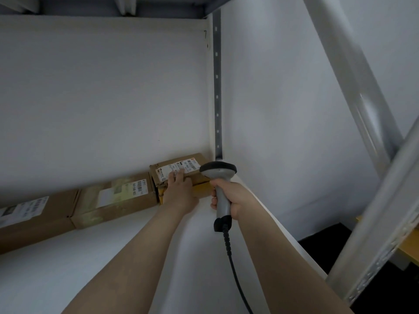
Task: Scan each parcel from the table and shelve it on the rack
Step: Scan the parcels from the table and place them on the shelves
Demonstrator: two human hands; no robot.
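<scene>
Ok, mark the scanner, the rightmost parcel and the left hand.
scanner (218, 169): head view, on its grey head.
rightmost parcel (188, 165): head view, on its white label.
left hand (179, 191): head view, on its back.

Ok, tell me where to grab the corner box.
Probably take the corner box by its front edge, from the front, left hand over the top, thumb on the front face. The wall backs it, the next box crowds its left, and the right hand holds the scanner.

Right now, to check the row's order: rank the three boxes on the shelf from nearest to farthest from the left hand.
1. Right box, in the corner, touched by the left hand.
2. Middle box, beside it to the left.
3. Left box, at the frame's edge.
</scene>
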